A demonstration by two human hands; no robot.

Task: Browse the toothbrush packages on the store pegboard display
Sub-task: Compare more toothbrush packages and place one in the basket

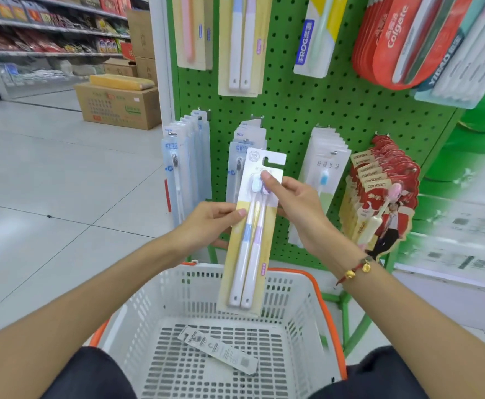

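**Operator:** Report status, left to right.

**Inspector:** Lower row of the green pegboard (293,110): the clear blister packs (178,168) on the far-left hook hang undisturbed. The left hand (206,223) holds the 2-brush package (252,231) at its left edge, near mid-height, thumb on the front face and the other fingers hidden behind the card.

**Operator:** And the package itself?

**Inspector:** Off its hook, held upright and slightly tilted in front of the board, its lower end above the white basket (301,286). It contains 1 blue and 1 purple brush (a matching twin pack hangs on the upper row). The right hand (296,203) holds the upper part, thumb laid over the brush heads and the fingers curled round the right edge.

**Operator:** Remaining stock to the right?

**Inspector:** The white single-brush packs (324,174) and the red canban cards (379,191) hang on their hooks, untouched as far as can be seen.

**Operator:** Progress?

**Inspector:** Judged as mid-task. 1 package is under inspection; 1 grey flat pack (221,349) lies in the basket. Whether the held item goes back on its hook or into the basket is undecided, and several hooks appear unexamined.
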